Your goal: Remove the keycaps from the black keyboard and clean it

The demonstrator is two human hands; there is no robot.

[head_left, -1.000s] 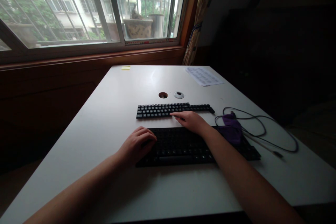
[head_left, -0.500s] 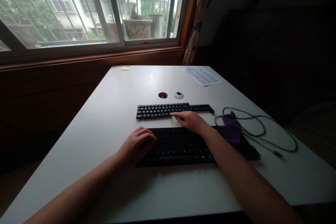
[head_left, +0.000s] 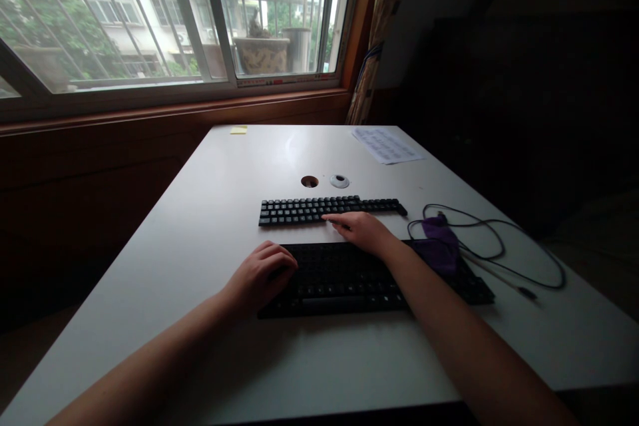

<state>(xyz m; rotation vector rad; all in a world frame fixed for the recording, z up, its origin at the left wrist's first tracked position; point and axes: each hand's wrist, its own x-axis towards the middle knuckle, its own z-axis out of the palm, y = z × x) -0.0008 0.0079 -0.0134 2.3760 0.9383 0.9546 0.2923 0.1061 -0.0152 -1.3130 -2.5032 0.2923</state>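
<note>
A black keyboard [head_left: 349, 303] lies across the near part of the white table. Its front rows show keycaps, while its upper part is too dark to make out. My left hand [head_left: 264, 273] is closed at the keyboard's left end, its fingers curled over the corner. Beyond the keyboard, loose black keycaps [head_left: 294, 211] are lined up in rows on the table. My right hand [head_left: 362, 229] reaches over the keyboard to the front row of keycaps. Its index finger and thumb close on a keycap at that row's right end, largely hidden by the fingertips.
A purple cloth [head_left: 439, 249] covers part of the keyboard's right end. A dark cable [head_left: 504, 239] loops beside it on the table [head_left: 190, 226]. Farther back are a round hole [head_left: 310, 182], a white grommet [head_left: 340, 181], printed sheets [head_left: 387, 145] and a yellow sticky note [head_left: 238, 130].
</note>
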